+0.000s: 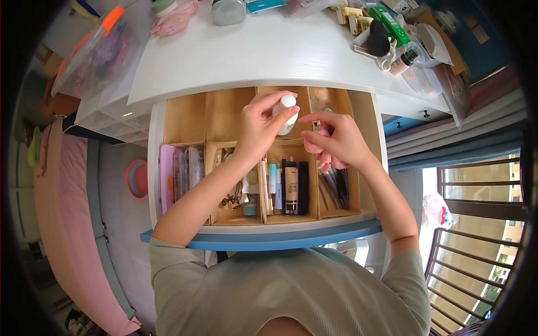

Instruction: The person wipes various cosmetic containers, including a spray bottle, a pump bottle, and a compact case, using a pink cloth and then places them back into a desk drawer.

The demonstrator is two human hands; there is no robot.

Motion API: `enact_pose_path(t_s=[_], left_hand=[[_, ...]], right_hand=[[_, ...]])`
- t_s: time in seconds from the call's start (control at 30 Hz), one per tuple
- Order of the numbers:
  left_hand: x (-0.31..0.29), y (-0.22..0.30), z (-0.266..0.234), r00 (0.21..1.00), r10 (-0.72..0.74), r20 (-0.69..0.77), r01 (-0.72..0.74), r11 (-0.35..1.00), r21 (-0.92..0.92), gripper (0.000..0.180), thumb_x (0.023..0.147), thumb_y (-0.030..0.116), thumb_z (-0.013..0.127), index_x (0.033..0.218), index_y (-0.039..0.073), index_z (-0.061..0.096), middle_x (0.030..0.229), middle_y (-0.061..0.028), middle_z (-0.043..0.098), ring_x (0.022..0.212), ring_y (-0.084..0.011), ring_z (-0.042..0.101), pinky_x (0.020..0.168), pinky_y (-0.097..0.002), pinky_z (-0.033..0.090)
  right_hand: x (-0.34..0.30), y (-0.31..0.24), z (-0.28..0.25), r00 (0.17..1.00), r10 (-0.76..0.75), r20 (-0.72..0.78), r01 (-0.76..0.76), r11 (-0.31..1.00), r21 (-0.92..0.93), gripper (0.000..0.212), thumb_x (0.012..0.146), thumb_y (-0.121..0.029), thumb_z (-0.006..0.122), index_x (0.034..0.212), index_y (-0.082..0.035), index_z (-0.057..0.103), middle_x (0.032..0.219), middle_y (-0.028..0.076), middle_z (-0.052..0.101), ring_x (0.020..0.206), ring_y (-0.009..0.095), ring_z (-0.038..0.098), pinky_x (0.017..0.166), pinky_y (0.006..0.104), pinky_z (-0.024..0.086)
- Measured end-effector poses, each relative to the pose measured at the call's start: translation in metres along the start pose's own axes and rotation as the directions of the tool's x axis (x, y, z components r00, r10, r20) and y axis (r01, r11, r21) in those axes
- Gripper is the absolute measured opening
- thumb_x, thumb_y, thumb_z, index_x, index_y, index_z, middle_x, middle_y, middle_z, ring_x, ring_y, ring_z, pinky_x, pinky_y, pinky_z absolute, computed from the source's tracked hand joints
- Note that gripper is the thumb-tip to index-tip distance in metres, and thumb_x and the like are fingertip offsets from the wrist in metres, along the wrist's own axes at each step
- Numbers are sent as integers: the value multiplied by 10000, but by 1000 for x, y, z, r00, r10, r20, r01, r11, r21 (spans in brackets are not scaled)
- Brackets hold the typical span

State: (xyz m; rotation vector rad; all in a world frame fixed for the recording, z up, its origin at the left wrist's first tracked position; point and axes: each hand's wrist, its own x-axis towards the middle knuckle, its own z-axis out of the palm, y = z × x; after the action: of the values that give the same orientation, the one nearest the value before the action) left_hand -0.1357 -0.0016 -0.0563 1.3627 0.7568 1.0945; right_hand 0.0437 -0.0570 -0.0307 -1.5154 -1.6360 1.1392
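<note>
Contents of an open drawer and of the table above it, seen from overhead and read from left to right. Beyond the table's left edge stands a clear plastic bin with an orange handle. At the drawer's front left corner, a lilac folder-like item stands upright beside thin packets. In the next compartment along the front edge, partly hidden by the left forearm, lie coiled cables and a small teal jar. The left hand, closed, grips a white bottle, cap upward, above the middle of the drawer. Nearer the front edge, slim tubes, a beige bottle and a black case stand side by side. The right hand curls around a pink fluffy item, its index finger extended toward the white bottle, just apart from it. Dark slender sticks lean in the compartment at the drawer's front right corner. Near the table's right edge, a green box lies among assorted small articles.
</note>
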Motion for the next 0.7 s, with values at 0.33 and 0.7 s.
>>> enact_pose_path(t_s=[0.33, 0.7], left_hand=[[11, -32, 4, 996, 2, 88, -49, 845, 532, 264, 762, 128, 708, 1016, 68, 668, 836, -59, 661, 750, -122, 611, 645, -237, 482], [7, -52, 18, 990, -100, 96, 41, 873, 485, 261, 763, 129, 699, 1008, 46, 663, 834, -135, 680, 760, -170, 672, 657, -264, 514]], right_hand=[[5, 8, -13, 998, 62, 3, -59, 956, -287, 263, 752, -201, 622, 962, -48, 661, 634, 54, 653, 590, 197, 633, 603, 291, 487], [4, 24, -18, 994, 103, 39, -83, 932, -352, 303, 744, -187, 573, 1005, -56, 655, 671, 47, 667, 621, 204, 643, 617, 290, 496]])
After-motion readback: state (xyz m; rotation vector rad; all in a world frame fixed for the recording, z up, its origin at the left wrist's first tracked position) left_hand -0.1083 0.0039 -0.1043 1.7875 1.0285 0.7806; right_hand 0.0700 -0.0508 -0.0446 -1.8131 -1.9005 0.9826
